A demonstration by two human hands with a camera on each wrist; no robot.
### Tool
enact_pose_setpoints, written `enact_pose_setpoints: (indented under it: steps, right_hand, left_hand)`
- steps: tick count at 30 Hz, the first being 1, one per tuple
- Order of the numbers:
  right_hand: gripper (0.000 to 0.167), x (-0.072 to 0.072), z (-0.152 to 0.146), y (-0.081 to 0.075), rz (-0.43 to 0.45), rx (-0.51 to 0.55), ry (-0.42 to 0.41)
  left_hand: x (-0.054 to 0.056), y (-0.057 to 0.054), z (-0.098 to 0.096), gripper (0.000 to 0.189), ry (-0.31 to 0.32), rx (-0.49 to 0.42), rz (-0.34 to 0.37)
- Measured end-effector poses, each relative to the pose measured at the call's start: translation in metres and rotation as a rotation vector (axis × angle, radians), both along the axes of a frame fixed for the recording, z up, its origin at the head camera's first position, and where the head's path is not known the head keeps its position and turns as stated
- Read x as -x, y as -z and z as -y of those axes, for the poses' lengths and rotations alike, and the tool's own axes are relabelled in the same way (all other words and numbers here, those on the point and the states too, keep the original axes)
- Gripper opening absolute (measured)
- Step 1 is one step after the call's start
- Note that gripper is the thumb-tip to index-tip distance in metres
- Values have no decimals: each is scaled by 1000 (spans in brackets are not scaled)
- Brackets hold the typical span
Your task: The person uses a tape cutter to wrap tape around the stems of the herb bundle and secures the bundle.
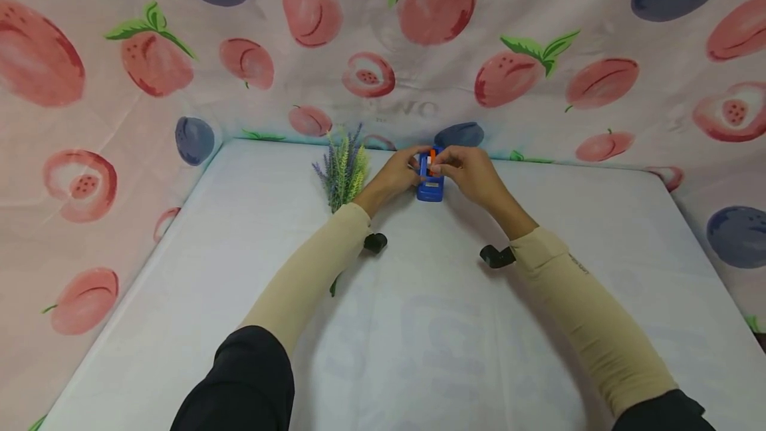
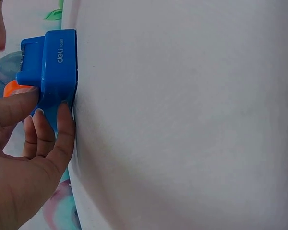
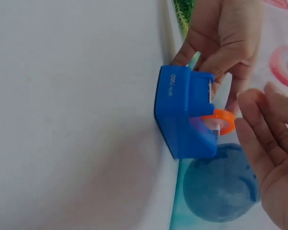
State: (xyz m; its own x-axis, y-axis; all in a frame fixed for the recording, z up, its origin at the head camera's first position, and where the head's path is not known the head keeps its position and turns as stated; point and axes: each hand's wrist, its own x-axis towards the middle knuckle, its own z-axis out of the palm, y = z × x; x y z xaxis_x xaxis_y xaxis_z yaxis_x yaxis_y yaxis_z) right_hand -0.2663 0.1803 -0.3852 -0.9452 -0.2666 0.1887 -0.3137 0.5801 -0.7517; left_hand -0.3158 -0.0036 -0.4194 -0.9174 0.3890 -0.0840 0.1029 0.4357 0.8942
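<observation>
On my feed, the curled left hand [image 1: 395, 174] grips the blue tape dispenser [image 1: 429, 192] right of the flowers [image 1: 343, 171] on the tabletop [image 1: 425, 324], probably steadying it for the half-bent right hand [image 1: 475, 174], whose hold I can't tell.

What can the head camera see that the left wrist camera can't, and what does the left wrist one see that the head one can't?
Only the head view shows the bunch of flowers and the beige sleeves. Only the left wrist view shows the word "deli" on the blue tape dispenser. Both show that dispenser, its orange part, the left hand holding it, and the right hand, though just a bit peeks into the left wrist view.
</observation>
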Motion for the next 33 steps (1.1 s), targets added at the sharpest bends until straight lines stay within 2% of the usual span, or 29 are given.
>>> enact_pose_setpoints:
  steps: [5, 7, 9, 14, 17, 22, 33]
  right_hand:
    - [31, 0, 0, 4, 65, 165, -24]
    - [41, 1, -1, 6, 73, 197, -30]
    - [52, 1, -1, 6, 64, 183, -28]
    - [60, 0, 0, 6, 36, 92, 14]
    - [61, -2, 1, 6, 35, 62, 37]
    - [62, -8, 4, 4, 76, 72, 73]
    - [33, -19, 5, 2, 324, 137, 162]
  left_hand:
    - [2, 1, 0, 69, -3, 14, 8]
    - [1, 1, 0, 70, -3, 14, 19]
    - [1, 1, -1, 69, -3, 8, 32]
    - [-1, -3, -1, 70, 4, -9, 33]
    - [-2, -5, 0, 71, 5, -8, 27]
    - [-2, -6, -1, 71, -3, -12, 34]
    - [0, -2, -1, 72, -7, 0, 25]
